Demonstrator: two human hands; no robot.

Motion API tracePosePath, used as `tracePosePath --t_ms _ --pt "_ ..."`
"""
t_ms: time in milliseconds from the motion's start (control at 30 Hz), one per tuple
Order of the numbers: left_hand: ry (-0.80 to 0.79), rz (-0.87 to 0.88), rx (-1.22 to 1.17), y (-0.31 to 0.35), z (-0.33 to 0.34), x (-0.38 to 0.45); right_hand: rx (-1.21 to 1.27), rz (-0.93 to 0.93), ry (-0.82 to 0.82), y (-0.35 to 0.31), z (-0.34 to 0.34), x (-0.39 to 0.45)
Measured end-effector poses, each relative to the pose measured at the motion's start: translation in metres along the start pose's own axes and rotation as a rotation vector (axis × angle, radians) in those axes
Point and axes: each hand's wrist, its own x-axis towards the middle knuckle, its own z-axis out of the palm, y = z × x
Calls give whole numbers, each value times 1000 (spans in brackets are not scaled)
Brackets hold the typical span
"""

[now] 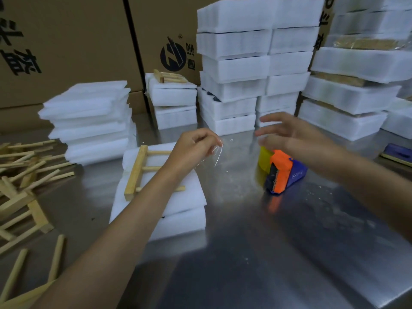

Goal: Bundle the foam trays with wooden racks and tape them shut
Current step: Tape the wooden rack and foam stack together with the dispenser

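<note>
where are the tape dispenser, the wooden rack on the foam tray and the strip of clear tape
tape dispenser point(281, 169): head view, on its orange body
wooden rack point(135, 172): head view, on its long side rail
strip of clear tape point(217, 153): head view, on the loose strip below the left hand's fingers

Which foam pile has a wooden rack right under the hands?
The near foam pile by the left hand; its rack lies on top, uncovered.

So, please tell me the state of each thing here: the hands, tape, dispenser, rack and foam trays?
left hand: pinches the clear tape strip
right hand: open, above the dispenser
tape dispenser: resting on the table, not held
wooden rack: lying on the foam trays
foam trays: stacked
</note>
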Motion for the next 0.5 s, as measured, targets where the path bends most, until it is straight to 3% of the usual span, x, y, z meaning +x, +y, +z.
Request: tracePosePath --t_ms 167,267,333,400,500 --pt "-37 -31 -46 4 -5 2 383 311 -116 -7 68 6" --pt "-58 -36 -56 6 -8 2 612 350 -147 -3 80 10" --pt "-63 -65 -36 5 -10 3 770 336 -45 0 83 12" --pt "-43 -69 53 3 -7 2 693 288 88 0 89 11" --pt "96 8 326 -1 -2 3 370 203 248 6 97 13"
